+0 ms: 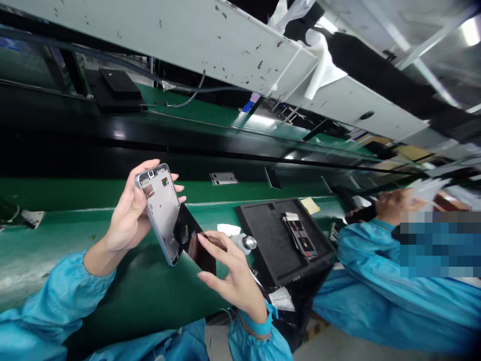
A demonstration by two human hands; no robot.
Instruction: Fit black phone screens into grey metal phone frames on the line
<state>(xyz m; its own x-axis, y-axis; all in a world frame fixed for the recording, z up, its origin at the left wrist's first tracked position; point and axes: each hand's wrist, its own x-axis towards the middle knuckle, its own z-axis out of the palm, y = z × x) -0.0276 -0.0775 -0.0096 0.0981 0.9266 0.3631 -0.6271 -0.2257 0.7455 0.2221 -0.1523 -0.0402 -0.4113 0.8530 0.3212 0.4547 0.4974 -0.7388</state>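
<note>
In the head view my left hand (126, 215) grips a phone frame (161, 203) by its sides, tilted, with the bare silver inner face toward me. Overlapping the frame's lower right part is a dark, glossy phone screen (187, 223). My right hand (236, 273) has this panel between its thumb and fingers at the right edge. How far the screen and frame touch under the overlap cannot be made out. Just beyond my right hand stands a small bottle with a silver cap (249, 242).
A black tray (263, 250) at the right holds stacked phone parts (299, 234). Along the line lie another phone frame (224, 178) and a dark phone panel (272, 178). A co-worker's blue sleeve (361, 245) is close at the right. A grey overhead beam (180, 35) crosses above.
</note>
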